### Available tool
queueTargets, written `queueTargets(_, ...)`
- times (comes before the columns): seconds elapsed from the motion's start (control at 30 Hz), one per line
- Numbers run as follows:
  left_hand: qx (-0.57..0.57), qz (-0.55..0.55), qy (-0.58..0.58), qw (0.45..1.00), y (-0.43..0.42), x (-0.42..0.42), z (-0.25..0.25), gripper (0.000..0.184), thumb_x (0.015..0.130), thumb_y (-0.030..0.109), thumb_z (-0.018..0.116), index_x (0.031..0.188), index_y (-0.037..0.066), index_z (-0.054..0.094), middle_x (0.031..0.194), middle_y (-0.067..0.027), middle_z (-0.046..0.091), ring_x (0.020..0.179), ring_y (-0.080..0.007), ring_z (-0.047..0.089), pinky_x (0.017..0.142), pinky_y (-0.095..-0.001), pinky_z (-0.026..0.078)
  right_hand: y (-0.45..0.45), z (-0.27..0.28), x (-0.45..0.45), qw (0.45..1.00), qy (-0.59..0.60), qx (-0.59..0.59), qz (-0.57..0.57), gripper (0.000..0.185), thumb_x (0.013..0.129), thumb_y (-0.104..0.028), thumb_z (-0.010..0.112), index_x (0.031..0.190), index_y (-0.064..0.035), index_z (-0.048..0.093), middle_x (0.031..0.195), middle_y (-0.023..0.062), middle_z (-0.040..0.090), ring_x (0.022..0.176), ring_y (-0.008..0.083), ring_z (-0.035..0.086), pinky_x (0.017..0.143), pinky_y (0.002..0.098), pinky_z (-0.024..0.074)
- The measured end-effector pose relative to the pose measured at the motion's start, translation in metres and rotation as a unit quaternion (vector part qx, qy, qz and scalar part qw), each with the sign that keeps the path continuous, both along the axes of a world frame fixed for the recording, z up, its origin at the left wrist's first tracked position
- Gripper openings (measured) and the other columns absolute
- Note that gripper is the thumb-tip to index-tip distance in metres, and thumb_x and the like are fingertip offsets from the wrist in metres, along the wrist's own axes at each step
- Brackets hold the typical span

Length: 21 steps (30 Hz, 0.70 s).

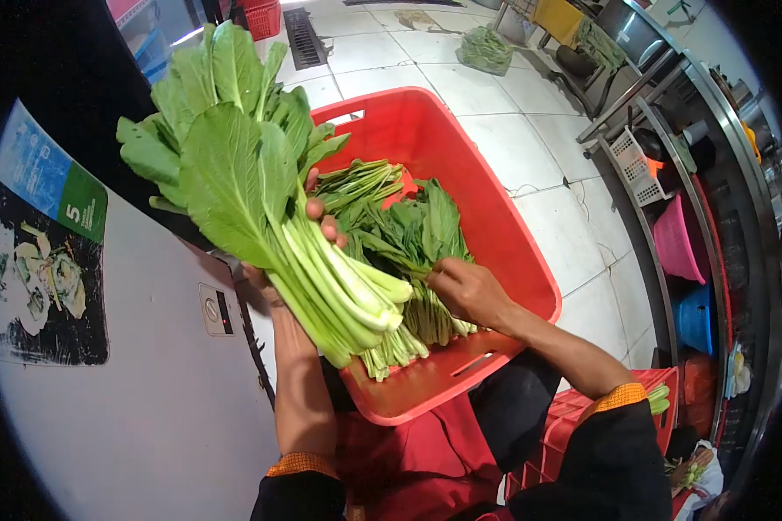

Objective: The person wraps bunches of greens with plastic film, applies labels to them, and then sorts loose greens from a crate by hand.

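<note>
A big bunch of leafy greens with pale green stems (pixel 334 278) is held up over the left side of a red crate (pixel 517 234). My left hand (pixel 321 217) is wrapped round this bunch from beneath, its fingertips showing beside the stems. Inside the crate lie more bundles of darker greens (pixel 408 227), their cut stems towards me. My right hand (pixel 465 291) is over the crate, fingers closed at the edge of those darker greens; what it grips, if anything, is hidden.
A white appliance (pixel 148 382) with a dial stands close on the left. Metal shelving with a pink basket (pixel 676 239) and a blue one (pixel 693 319) runs along the right. Another red crate (pixel 565 412) is at lower right. A bag of greens (pixel 485 50) lies on the tiled floor.
</note>
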<state>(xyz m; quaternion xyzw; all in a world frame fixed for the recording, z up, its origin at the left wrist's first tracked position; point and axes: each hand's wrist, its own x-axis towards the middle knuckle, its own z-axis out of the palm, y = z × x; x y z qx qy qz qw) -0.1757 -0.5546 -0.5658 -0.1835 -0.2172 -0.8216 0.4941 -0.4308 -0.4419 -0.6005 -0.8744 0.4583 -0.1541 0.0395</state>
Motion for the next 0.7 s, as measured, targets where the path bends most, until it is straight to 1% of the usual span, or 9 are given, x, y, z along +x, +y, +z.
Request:
queueTargets(0.07, -0.014, -0.003, -0.019, 1.0, -0.002, 0.003, -0.001, 0.117, 0.065, 0.045, 0.081, 0.144, -0.006, 0.01, 0.112, -0.0126, 0.051, 0.099, -0.0289, 0.057, 0.085, -0.0415, 0.049, -0.001, 0.028, 0.006, 0.971, -0.172, -0.109, -0.123, 0.014, 0.075, -0.001, 0.065, 0.088, -0.0013, 0.06, 0.09, 0.0121, 0.057, 0.075, 0.0263, 0.062, 0.057, 0.0336, 0.0513)
queueTargets(0.13, -0.019, 0.01, -0.017, 1.0, -0.001, 0.004, -0.002, 0.122, 0.063, 0.046, 0.083, 0.144, -0.006, 0.009, 0.111, -0.0128, 0.052, 0.098, -0.0287, 0.058, 0.085, -0.0414, 0.05, -0.008, 0.044, -0.005, 0.948, -0.205, -0.188, -0.154, 0.013, 0.077, -0.002, 0.069, 0.088, -0.0001, 0.062, 0.086, 0.0117, 0.063, 0.067, 0.0194, 0.064, 0.054, 0.0296, 0.051)
queueTargets(0.2, -0.02, 0.018, -0.002, 1.0, -0.002, 0.002, -0.009, 0.122, 0.063, 0.047, 0.083, 0.144, -0.005, 0.008, 0.117, -0.015, 0.052, 0.104, -0.0309, 0.058, 0.088, -0.0434, 0.05, -0.006, 0.056, -0.016, 0.878, -0.359, -0.059, -0.31, 0.015, 0.08, -0.005, 0.069, 0.09, 0.0021, 0.062, 0.078, 0.0093, 0.065, 0.064, 0.0121, 0.062, 0.057, 0.0271, 0.0509)
queueTargets(0.27, -0.053, -0.006, 0.017, 0.998, -0.006, -0.002, -0.007, 0.121, 0.063, 0.046, 0.083, 0.144, -0.005, 0.009, 0.126, -0.0185, 0.049, 0.111, -0.0334, 0.056, 0.092, -0.0451, 0.05, -0.009, 0.065, -0.032, 0.85, -0.404, -0.042, -0.335, 0.015, 0.084, -0.008, 0.068, 0.092, 0.0033, 0.062, 0.072, 0.0073, 0.065, 0.064, 0.0093, 0.062, 0.059, 0.0245, 0.0512)
queueTargets(0.33, 0.009, 0.028, -0.029, 0.999, 0.005, -0.006, -0.002, 0.119, 0.063, 0.046, 0.083, 0.144, -0.005, 0.011, 0.134, -0.021, 0.044, 0.113, -0.0343, 0.055, 0.094, -0.0458, 0.05, -0.013, 0.078, -0.041, 0.798, -0.502, -0.013, -0.332, 0.015, 0.086, -0.008, 0.066, 0.094, 0.0036, 0.062, 0.073, 0.0068, 0.064, 0.065, 0.0109, 0.063, 0.06, 0.0243, 0.0525)
queueTargets(0.53, 0.002, 0.057, -0.094, 0.994, 0.012, -0.031, -0.002, 0.111, 0.063, 0.047, 0.083, 0.143, 0.0, 0.02, 0.138, -0.0248, 0.038, 0.119, -0.0365, 0.049, 0.095, -0.0476, 0.049, 0.004, 0.157, -0.014, 0.779, -0.551, -0.134, -0.267, 0.014, 0.089, -0.003, 0.058, 0.1, 0.0054, 0.06, 0.087, 0.011, 0.063, 0.077, 0.0147, 0.064, 0.07, 0.0268, 0.0547)
queueTargets(0.57, 0.018, 0.116, -0.114, 0.987, 0.015, -0.037, -0.001, 0.111, 0.063, 0.048, 0.082, 0.143, 0.0, 0.021, 0.139, -0.0248, 0.037, 0.123, -0.0381, 0.045, 0.096, -0.0491, 0.048, 0.008, 0.167, -0.001, 0.793, -0.531, -0.167, -0.249, 0.014, 0.089, 0.0, 0.057, 0.101, 0.0052, 0.06, 0.091, 0.0122, 0.062, 0.08, 0.015, 0.063, 0.072, 0.0273, 0.0544)
queueTargets(0.67, 0.015, 0.026, -0.107, 0.994, 0.023, -0.044, -0.001, 0.11, 0.063, 0.05, 0.081, 0.143, 0.001, 0.023, 0.139, -0.0234, 0.037, 0.127, -0.0356, 0.042, 0.099, -0.0489, 0.046, 0.017, 0.171, 0.02, 0.867, -0.329, -0.318, -0.199, 0.024, 0.078, 0.011, 0.059, 0.1, 0.0015, 0.063, 0.103, 0.0176, 0.062, 0.088, 0.0243, 0.063, 0.073, 0.0313, 0.0528)
queueTargets(0.7, 0.011, 0.027, -0.107, 0.994, 0.027, -0.048, 0.005, 0.11, 0.063, 0.05, 0.081, 0.143, 0.001, 0.023, 0.139, -0.0234, 0.037, 0.127, -0.0356, 0.042, 0.099, -0.0489, 0.046, 0.025, 0.168, 0.03, 0.885, -0.303, -0.307, -0.177, 0.026, 0.075, 0.009, 0.06, 0.099, 0.001, 0.064, 0.105, 0.0186, 0.061, 0.091, 0.0264, 0.062, 0.074, 0.032, 0.0523)
